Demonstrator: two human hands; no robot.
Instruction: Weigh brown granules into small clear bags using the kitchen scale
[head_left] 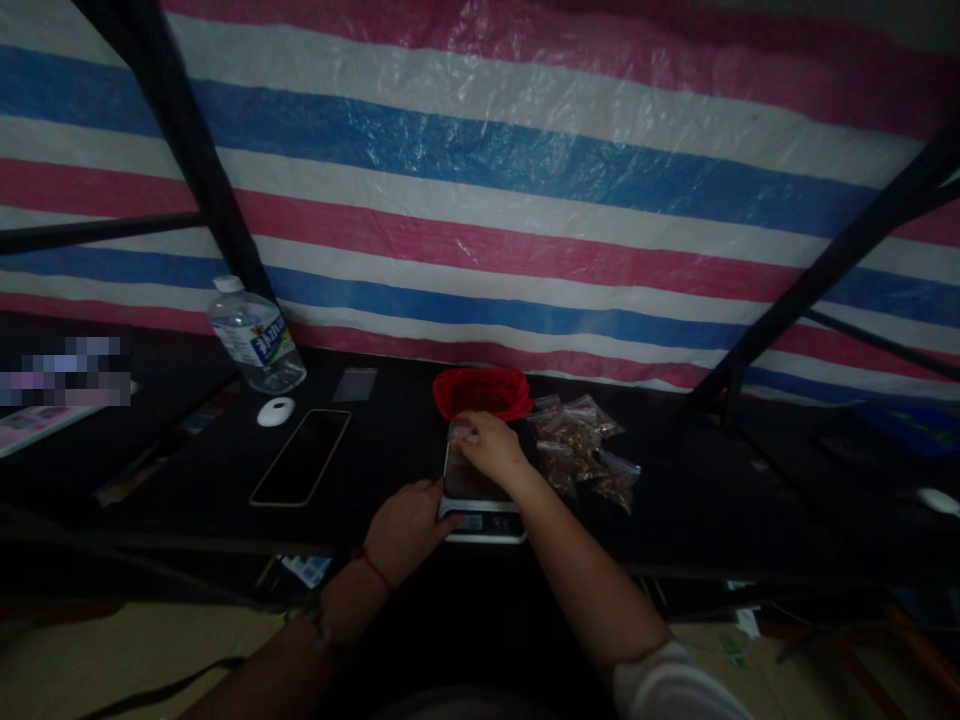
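A small digital scale [480,484] with a display at its front sits at the table's near edge. My left hand [407,530] holds the scale's left side, its thumb by the display. Over the weighing plate, my right hand [491,450] is closed, with a small clear plastic item [462,431] at its fingertips; dim light hides its exact kind. Just behind the scale stands a red plastic bag [482,392], opened at the top, with dark contents. To the right lies a pile of clear zip bags [581,440] filled with brownish bits.
On the left are a phone [301,458], a white oval device [276,411], a flat clear zip bag [355,384] and a large water bottle [259,340]. Dark metal posts [202,160] frame the black table [397,440]. Striped plastic sheeting [510,200] hangs behind.
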